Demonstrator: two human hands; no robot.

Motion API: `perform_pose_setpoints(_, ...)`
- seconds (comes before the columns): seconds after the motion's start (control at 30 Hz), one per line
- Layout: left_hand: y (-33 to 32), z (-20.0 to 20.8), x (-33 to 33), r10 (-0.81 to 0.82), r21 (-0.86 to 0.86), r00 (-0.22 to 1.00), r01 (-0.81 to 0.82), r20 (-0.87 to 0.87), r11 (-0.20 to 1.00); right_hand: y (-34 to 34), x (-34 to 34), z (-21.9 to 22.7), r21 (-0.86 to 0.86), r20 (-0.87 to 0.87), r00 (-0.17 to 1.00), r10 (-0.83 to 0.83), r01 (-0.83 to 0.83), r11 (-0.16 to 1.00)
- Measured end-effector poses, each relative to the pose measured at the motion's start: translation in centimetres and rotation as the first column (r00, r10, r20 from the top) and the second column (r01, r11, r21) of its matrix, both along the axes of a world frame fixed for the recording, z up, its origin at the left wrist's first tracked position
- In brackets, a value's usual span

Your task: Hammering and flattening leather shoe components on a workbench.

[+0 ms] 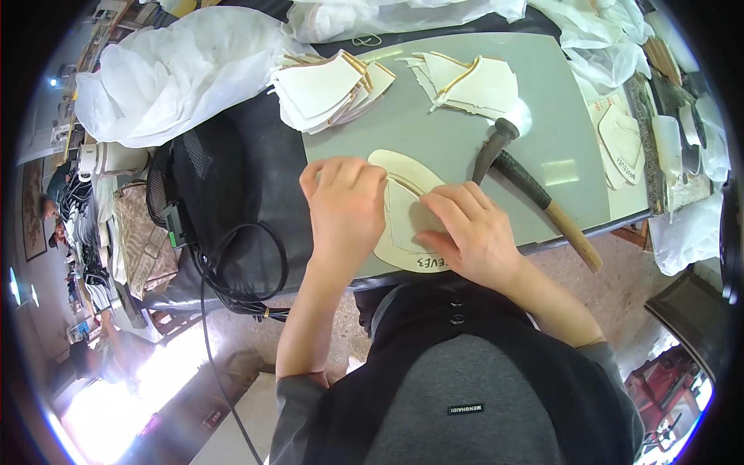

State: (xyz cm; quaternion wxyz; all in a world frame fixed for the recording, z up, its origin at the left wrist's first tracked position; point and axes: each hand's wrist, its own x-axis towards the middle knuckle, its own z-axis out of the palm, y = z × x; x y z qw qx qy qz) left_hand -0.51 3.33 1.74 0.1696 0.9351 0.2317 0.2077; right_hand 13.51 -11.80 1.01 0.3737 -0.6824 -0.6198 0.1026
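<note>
A cream, curved flat piece (401,167) with a tan edge strip lies on the grey work board (434,132) near its front edge. My left hand (345,205) presses flat on its left part, fingers pointing away from me. My right hand (469,229) presses its right part, fingertips at the tan strip in the middle. Both hands rest on the piece; neither lifts it. A hammer (535,194) with a dark head and wooden handle lies just right of my right hand.
Two stacks of similar cream pieces (329,89) (473,81) sit at the board's far side. White plastic bags (178,70) lie at the left and back. A black mesh bag (232,194) and black cable (248,271) sit left of the board. More cut pieces (620,139) lie at the right.
</note>
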Motion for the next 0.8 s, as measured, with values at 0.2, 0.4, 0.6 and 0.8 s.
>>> perform_pose_setpoints(0.2,0.1,-0.5,0.2,-0.045,0.148,0.988,0.067,-0.145,0.987,-0.1,0.0,0.0,0.012,-0.006,1.000,0.001,-0.001,1.000)
perform_pose_setpoints(0.4,-1.7,0.7,-0.4,-0.083,-0.143,0.989,0.100,0.120,0.985,-0.4,0.3,0.2,0.114,-0.163,0.984,-0.069,0.088,0.990)
perform_pose_setpoints(0.6,-3.8,3.2,-0.1,0.070,-0.678,0.970,0.109,0.231,0.727,1.1,0.6,3.6,-0.080,-0.540,0.839,-0.064,0.025,0.997)
perform_pose_setpoints(0.8,-3.5,4.1,0.6,0.151,-0.718,0.941,0.121,0.303,0.686,1.7,0.2,3.9,-0.105,-0.728,0.674,-0.128,0.074,0.992)
